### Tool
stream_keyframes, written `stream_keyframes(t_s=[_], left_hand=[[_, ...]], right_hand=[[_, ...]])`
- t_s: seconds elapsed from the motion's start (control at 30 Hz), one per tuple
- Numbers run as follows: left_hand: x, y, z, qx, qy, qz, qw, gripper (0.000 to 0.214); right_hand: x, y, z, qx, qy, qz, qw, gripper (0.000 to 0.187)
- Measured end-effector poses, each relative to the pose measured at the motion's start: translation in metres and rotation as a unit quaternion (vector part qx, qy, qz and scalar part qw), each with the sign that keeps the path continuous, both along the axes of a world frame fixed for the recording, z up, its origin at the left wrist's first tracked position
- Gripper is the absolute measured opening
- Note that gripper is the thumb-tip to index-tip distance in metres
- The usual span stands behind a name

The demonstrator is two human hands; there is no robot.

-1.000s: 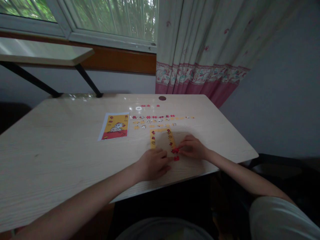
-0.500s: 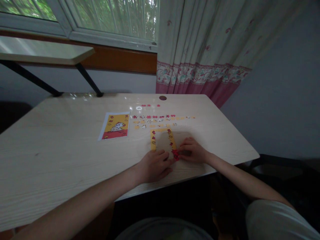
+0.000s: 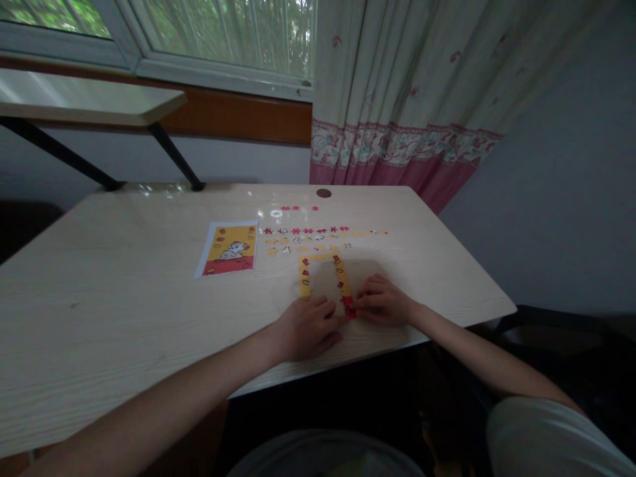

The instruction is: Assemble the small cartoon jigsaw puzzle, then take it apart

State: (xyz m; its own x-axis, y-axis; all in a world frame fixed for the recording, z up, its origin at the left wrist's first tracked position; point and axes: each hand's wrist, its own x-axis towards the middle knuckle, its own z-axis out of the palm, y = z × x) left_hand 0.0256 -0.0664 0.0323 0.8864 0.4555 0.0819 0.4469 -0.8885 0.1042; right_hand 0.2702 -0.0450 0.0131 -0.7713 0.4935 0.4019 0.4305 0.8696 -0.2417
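Left hand (image 3: 312, 329), index extended, and right hand (image 3: 381, 301), fingers bent, touch small red jigsaw pieces (image 3: 348, 306) at the near right end of the yellow patterned jigsaw border (image 3: 305, 285); whether pinching, I can't tell; likely light, stiff card, best held edgewise

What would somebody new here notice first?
Probably the bright red puzzle pieces between the left hand and right hand, near the front of the table. Next, perhaps, the yellow-and-red cartoon picture, lying left of the loose pieces. Behind the table hangs a pink-bottomed curtain.
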Motion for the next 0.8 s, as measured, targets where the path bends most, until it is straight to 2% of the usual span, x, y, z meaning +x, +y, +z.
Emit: stream_keyframes(t_s=[0.37,0.53,0.8], left_hand=[[-0.0049,0.0087,-0.0040,0.015,-0.014,-0.002,1.000,0.028],[-0.0043,0.0080,-0.0011,0.012,-0.015,-0.011,1.000,0.031],[-0.0021,0.0059,-0.0055,0.020,-0.026,-0.014,0.999,0.032]], right_hand=[[0.0010,0.0007,-0.0002,0.016,-0.015,0.008,1.000,0.017],[-0.0006,-0.0001,0.0011,0.028,-0.020,0.000,0.999,0.018],[-0.0006,-0.0030,0.0025,0.059,-0.045,0.000,0.997,0.018]])
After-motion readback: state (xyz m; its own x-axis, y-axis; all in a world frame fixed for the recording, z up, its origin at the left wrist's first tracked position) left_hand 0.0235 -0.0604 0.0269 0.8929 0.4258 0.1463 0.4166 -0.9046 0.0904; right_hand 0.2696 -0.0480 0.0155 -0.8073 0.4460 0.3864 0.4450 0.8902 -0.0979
